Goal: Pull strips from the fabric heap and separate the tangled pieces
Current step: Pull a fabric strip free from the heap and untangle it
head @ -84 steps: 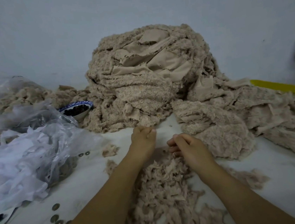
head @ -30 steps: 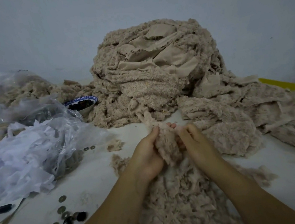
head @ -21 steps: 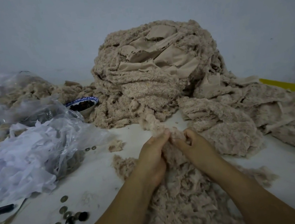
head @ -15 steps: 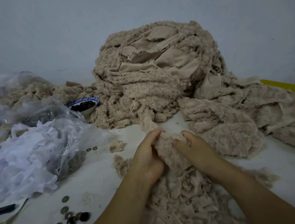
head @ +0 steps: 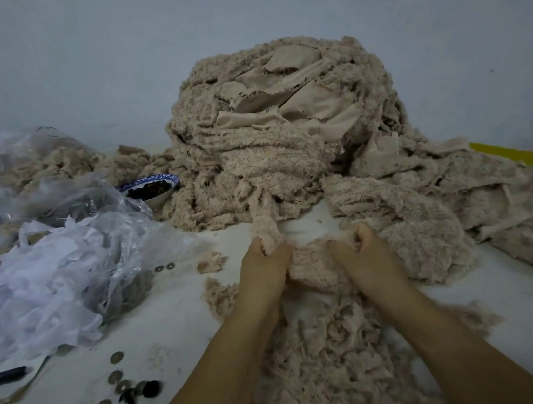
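As the strip (head: 265, 221) trails from the heap (head: 278, 140) at the far edge of the worktop (head: 171, 312), left hand (head: 264, 270) and right hand (head: 366, 257) grip it mid-worktop, fingers curled tight, slightly apart, fabric bunched between them.

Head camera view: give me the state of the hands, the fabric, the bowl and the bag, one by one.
Left hand, curled round the strip.
Right hand, gripping the same strip.
Strip, far end caught in the fabric heap.
Fabric heap, piled high, tangled.
Scrap pile, loose, between the forearms.
Bowl, upright, holds dark pieces.
Plastic bag, crumpled.
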### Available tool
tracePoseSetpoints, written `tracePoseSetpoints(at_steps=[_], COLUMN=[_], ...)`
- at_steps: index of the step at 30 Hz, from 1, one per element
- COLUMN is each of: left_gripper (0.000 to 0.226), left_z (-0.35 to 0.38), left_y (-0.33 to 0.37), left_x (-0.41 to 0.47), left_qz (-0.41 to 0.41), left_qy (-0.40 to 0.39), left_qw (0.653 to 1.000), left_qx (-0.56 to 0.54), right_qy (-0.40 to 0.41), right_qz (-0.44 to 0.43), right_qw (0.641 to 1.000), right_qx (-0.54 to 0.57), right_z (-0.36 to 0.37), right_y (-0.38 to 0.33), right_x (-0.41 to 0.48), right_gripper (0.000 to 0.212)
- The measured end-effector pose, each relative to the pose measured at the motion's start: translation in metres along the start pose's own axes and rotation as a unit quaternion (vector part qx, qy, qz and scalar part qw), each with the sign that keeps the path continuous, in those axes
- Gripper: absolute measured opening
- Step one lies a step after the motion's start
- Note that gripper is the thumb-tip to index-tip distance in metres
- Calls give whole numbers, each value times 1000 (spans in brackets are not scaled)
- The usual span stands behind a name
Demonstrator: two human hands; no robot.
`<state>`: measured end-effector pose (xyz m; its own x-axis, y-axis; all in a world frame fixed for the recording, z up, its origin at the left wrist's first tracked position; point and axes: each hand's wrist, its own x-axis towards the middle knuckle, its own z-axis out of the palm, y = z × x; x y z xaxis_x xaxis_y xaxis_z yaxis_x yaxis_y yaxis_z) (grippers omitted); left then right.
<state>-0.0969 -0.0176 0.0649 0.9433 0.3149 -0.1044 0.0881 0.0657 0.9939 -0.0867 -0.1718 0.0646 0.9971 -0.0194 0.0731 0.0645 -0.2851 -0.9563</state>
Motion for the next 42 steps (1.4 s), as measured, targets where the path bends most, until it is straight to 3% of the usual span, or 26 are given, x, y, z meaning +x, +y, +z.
tracePoseSetpoints(at_steps=[2, 5, 9, 13, 15, 18, 22, 24, 29, 32, 34, 36, 38, 40, 42], left_gripper=[31, 16, 14, 15, 22, 25, 25, 28, 38, 55, 43, 43, 31, 23, 22], left_z=[-2, 1, 14, 19, 18, 13, 11, 11, 3, 0, 5, 8, 6, 2, -2], left_y=[0, 2, 1, -1, 0, 1, -1, -2, 6, 8, 5, 3, 5, 8, 11], left_x=[-2, -11, -25, -33, -35, -37, -35, -35, -19, -20, -23, -21, -20, -18, -18], left_qz=[80, 189, 282, 304, 314, 292, 310, 296, 220, 147, 136, 133, 108, 79, 54], left_qy=[52, 54, -68, -183, -197, -187, -205, -204, -2, -104, -156, -154, -138, -133, -135], left_qw=[992, 957, 908, 879, 882, 914, 897, 908, 962, 974, 962, 966, 983, 987, 984], left_qx=[83, 214, 302, 318, 291, 212, 237, 214, 159, 137, 177, 156, 63, -33, -108], right_qy=[40, 36, -125, -118, -113, -109, -144, -146, -105, -103, -99, -83, -55, -8, 29], right_qz=[-88, -151, 11, 127, 156, 138, 137, 133, 139, 115, 110, 93, 65, 0, -84], right_qw=[989, 986, 986, 943, 936, 946, 934, 932, 886, 883, 880, 893, 925, 983, 996], right_qx=[-112, -63, 109, 283, 294, 274, 296, 305, 429, 443, 451, 433, 370, 185, -1], right_z=[3, 7, 18, 9, 4, 3, 4, 4, -7, -8, -7, -8, -7, -6, -4], right_y=[0, -6, -5, -7, -5, -4, -6, -6, -12, -13, -16, -17, -17, -14, -11], right_x=[-2, -5, -10, -4, 1, 3, 0, 0, 4, 4, 2, 1, 0, -3, -4], right_gripper=[19, 7, 39, 36, 34, 29, 24, 24, 33, 29, 24, 20, 21, 24, 24])
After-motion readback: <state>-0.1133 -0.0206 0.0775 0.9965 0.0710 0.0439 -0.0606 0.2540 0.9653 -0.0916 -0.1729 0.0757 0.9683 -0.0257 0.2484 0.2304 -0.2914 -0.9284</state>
